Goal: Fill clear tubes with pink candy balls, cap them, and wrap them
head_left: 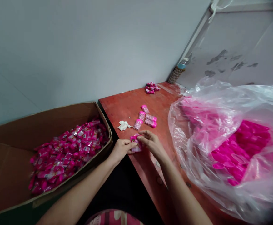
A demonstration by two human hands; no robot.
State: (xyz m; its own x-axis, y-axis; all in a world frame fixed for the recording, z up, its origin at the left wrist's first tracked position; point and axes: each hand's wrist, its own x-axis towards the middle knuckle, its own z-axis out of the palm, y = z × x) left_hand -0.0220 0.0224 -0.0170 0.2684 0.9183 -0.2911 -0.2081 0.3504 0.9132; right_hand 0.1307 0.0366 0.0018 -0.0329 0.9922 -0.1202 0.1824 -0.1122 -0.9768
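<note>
Both of my hands meet over the near left edge of the red wooden table (127, 106). My left hand (121, 149) pinches a small pink packet (136, 142) from the left. My right hand (151, 142) grips the same packet from the right, fingers closed on its top edge. Just beyond my hands lie several small pink-capped tubes (147, 118) and a crumpled white scrap (124, 125).
A cardboard box (12, 162) at the left holds a heap of pink packets (66, 154). A big clear plastic bag (230, 147) full of pink caps fills the table's right side. More pink packets (151, 87) sit at the far edge by the wall, near a bottle (178, 71).
</note>
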